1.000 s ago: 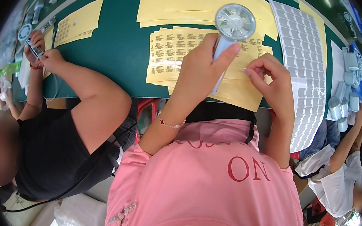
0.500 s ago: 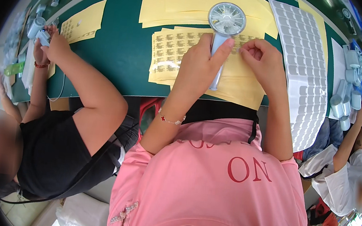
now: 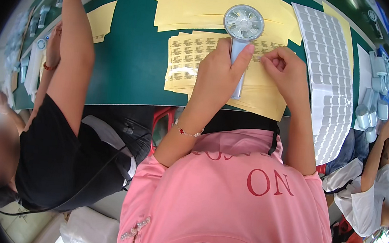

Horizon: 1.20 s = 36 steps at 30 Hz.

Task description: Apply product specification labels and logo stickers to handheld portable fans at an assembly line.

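Note:
My left hand is wrapped round the light-blue handle of a small handheld fan, whose round, clear-bladed head points away from me. Beneath the fan lie yellow sheets of small printed labels, stacked a little unevenly. Just right of the fan handle, over those sheets, my right hand is closed, with thumb and fingertips pinched together. Whatever may be between those fingertips is too small to make out.
More yellow sheets lie farther back on the green table. A long white sheet of grey labels hangs over the near edge at right. Blue-and-white fans stand beyond it. At left, a co-worker's arm reaches far.
My hands and the fan stay nearly in place; the view has shifted slightly. The left co-worker has stretched an arm toward the back, no longer holding a fan part with both hands.

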Motion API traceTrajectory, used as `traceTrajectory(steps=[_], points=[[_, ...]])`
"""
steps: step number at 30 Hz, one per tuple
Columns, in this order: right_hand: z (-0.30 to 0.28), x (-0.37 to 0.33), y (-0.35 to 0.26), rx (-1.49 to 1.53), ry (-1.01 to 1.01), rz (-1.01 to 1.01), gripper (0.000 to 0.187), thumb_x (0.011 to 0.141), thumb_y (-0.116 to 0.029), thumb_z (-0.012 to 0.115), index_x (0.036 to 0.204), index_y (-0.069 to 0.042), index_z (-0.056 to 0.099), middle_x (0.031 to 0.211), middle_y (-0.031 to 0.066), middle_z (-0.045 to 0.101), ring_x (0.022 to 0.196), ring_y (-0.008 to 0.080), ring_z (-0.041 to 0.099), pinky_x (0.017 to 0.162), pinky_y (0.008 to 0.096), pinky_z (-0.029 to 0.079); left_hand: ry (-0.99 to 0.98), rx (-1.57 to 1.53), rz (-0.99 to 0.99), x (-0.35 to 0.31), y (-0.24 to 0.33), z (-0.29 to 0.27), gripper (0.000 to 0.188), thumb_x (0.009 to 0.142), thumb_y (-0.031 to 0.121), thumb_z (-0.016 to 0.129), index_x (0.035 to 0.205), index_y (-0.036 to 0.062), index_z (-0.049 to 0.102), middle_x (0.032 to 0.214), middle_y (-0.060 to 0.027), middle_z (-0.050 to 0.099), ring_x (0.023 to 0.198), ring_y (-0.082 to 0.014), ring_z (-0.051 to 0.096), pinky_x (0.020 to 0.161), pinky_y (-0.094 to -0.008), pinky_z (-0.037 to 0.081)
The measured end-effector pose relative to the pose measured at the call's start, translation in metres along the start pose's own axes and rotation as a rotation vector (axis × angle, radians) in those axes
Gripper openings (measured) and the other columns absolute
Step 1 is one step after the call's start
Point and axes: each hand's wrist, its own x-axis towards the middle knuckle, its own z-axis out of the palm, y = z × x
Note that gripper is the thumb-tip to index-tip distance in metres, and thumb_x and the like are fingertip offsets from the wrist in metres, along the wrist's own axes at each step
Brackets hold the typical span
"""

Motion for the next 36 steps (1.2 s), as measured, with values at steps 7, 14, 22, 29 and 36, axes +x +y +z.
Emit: traceTrajectory(steps=[7, 14, 22, 29, 36], points=[[-0.018, 0.006, 0.006, 0.276, -0.039, 0.066, 0.008, 0.078, -0.006, 0.064, 0.078, 0.0, 0.059, 0.072, -0.0028, 0.053, 0.061, 0.0031, 0.045, 0.056, 0.0172, 0.037, -0.021, -0.001, 0.007, 0.004, 0.008, -0.005, 0.042, 0.087, 0.04, 0.051, 0.085, -0.0022, 0.052, 0.069, -0.0228, 0.059, 0.067, -0.0399, 0.059, 0.06, -0.044, 0.045], [-0.028, 0.062, -0.063, 0.375, -0.017, -0.228, 0.078, 0.077, -0.004, 0.063, 0.14, -0.022, 0.022, 0.098, 0.013, 0.063, 0.067, 0.0131, 0.06, 0.061, 0.0245, 0.048, 0.002, -0.372, 0.058, -0.012, -0.008, -0.03, 0.033, 0.091, 0.024, 0.046, 0.115, 0.0006, 0.049, 0.098, -0.0128, 0.065, 0.083, -0.018, 0.061, 0.073, -0.0284, 0.045], [0.086, 0.334, -0.101, -0.068, 0.118, -0.741, 0.093, 0.073, -0.005, 0.061, 0.142, -0.026, 0.003, 0.091, 0.0221, 0.06, 0.082, 0.038, 0.059, 0.073, 0.0444, 0.048, 0.23, -0.488, 0.036, -0.015, -0.028, -0.065, 0.042, 0.095, 0.034, 0.037, 0.112, -0.0026, 0.049, 0.098, -0.0066, 0.057, 0.082, -0.011, 0.05, 0.072, -0.0256, 0.042], [0.159, 0.494, -0.098, -0.681, 0.266, -0.613, 0.102, 0.069, -0.007, 0.068, 0.142, -0.03, 0.0, 0.143, 0.0133, 0.025, 0.13, 0.0299, 0.029, 0.102, 0.0471, 0.03, 0.153, -0.362, -0.081, -0.02, -0.061, -0.073, 0.046, 0.088, 0.036, 0.049, 0.112, -0.0032, 0.05, 0.103, -0.0119, 0.059, 0.094, -0.0167, 0.054, 0.081, -0.0312, 0.042], [0.194, 0.604, -0.055, -0.641, 0.197, -0.664, 0.094, 0.071, -0.001, 0.059, 0.141, -0.034, 0.007, 0.14, 0.0106, 0.032, 0.129, 0.032, 0.031, 0.097, 0.0614, 0.025, 0.092, -0.328, 0.025, -0.016, -0.055, -0.076, 0.037, 0.072, 0.028, 0.065, 0.093, -0.0004, 0.054, 0.084, -0.0166, 0.057, 0.075, -0.0335, 0.056, 0.069, -0.0377, 0.045]])
